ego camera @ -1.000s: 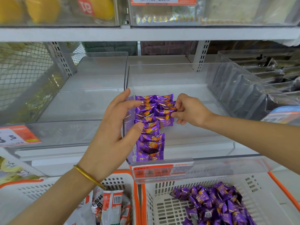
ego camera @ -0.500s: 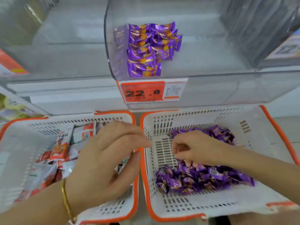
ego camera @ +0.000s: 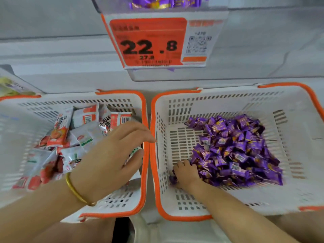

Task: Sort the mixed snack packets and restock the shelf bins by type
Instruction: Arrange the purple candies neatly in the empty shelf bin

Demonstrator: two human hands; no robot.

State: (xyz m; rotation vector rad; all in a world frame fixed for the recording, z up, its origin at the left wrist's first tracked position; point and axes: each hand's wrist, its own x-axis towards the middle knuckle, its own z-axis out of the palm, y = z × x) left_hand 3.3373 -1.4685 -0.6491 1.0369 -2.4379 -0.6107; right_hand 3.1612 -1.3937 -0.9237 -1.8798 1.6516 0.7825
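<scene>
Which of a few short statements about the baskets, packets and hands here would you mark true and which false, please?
1. The right hand reaches into the right basket at the purple packets. True.
2. The left basket holds purple packets. False: it holds red and white packets.
3. The orange price tag reads 22.8. True.
4. The left hand grips a packet. False: it hovers open over the left basket, holding nothing visible.
5. The gold bangle sits on the right wrist. False: it circles the wrist of the left hand.
</scene>
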